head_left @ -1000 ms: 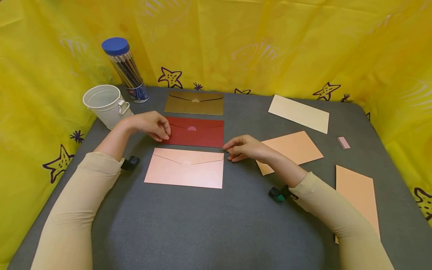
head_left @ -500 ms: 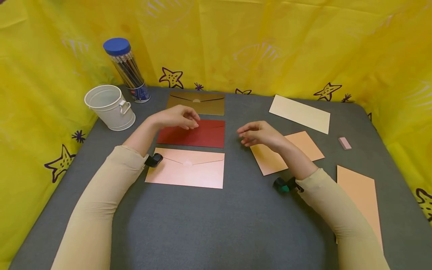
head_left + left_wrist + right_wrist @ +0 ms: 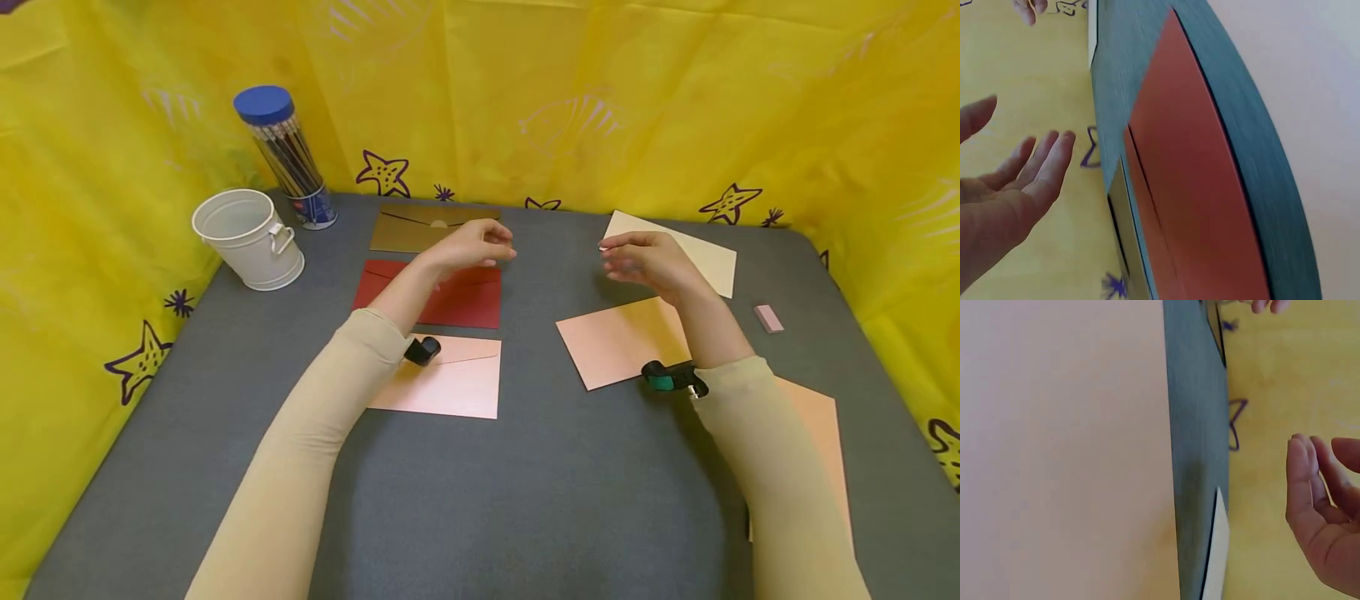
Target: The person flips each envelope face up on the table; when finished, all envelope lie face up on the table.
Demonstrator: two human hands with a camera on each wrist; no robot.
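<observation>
My left hand (image 3: 474, 245) hovers over the right part of the red envelope (image 3: 465, 302), its fingers loosely bent around nothing. Behind it lies the gold envelope (image 3: 405, 232), and the pale pink envelope (image 3: 457, 385) is in front, partly under my left forearm. My right hand (image 3: 651, 262) hangs in the air before the cream envelope (image 3: 701, 260), with relaxed fingers and thumb apart. Below my right wrist a peach envelope (image 3: 611, 343) lies askew. Both wrist views show the left palm (image 3: 1010, 206) and the right palm (image 3: 1335, 544) holding nothing.
A white bucket (image 3: 258, 250) and a blue-lidded tube of pencils (image 3: 288, 162) stand at the back left. A pink eraser (image 3: 768, 318) lies at the right. Another peach envelope (image 3: 813, 425) is partly hidden by my right sleeve. Yellow cloth (image 3: 480, 100) encloses the grey table (image 3: 555, 500).
My left hand has left the red envelope's left edge and moved right across it. My right hand has risen from beside the envelopes, going back and right. The envelopes lie where they were.
</observation>
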